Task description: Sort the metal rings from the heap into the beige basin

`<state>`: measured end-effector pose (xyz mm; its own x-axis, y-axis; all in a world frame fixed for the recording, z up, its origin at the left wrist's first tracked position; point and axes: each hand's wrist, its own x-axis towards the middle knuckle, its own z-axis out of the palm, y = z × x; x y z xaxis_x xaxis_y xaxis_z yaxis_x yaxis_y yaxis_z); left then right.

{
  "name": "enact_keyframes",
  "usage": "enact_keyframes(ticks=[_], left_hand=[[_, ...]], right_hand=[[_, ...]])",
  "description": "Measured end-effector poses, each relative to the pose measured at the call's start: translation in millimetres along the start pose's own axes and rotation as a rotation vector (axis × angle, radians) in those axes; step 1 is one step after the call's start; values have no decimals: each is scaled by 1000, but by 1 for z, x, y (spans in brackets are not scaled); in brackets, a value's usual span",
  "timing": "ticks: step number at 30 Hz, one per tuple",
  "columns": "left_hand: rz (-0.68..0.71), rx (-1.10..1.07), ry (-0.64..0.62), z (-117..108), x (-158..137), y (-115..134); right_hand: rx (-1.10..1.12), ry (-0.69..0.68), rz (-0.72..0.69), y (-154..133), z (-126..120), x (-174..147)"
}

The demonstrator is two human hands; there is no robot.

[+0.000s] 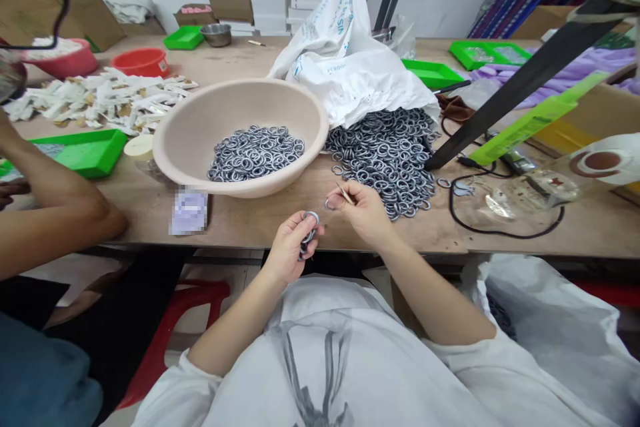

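My left hand (291, 247) is closed around several grey rings (311, 220), one of them standing up at the thumb tip. To its right, my right hand (364, 210) pinches a thin wooden stick (345, 194), and a single grey ring (329, 204) shows at its fingertips. Just behind the right hand a heap of grey rings (385, 157) spills from a white sack (357, 77) onto the table. A wide beige basin (173, 127) stands left of the heap, with many similar rings (255, 153) lying in it.
A slanting dark metal bar (500, 100) rises right of the heap, near a black cable (520, 235) and a clear bottle (535, 193). A co-worker's arm (60, 200) rests at the left, by a green tray (95, 153). An open white sack (550, 320) stands below the table edge.
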<state>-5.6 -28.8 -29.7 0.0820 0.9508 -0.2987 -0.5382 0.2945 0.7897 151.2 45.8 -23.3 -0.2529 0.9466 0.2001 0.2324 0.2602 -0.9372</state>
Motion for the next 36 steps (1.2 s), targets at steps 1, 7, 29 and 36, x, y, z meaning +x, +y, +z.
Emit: enact_keyframes(ticks=[1, 7, 29, 36], left_hand=[[11, 19, 7, 2, 1, -1], [86, 70, -10, 8, 2, -7], [-72, -39, -108, 6, -7, -3], [-39, 39, -48, 7, -5, -2]], right_hand=[[124, 30, 32, -2, 8, -11], [339, 279, 37, -3, 39, -40], [99, 40, -239, -11, 28, -46], [161, 125, -158, -10, 26, -38]])
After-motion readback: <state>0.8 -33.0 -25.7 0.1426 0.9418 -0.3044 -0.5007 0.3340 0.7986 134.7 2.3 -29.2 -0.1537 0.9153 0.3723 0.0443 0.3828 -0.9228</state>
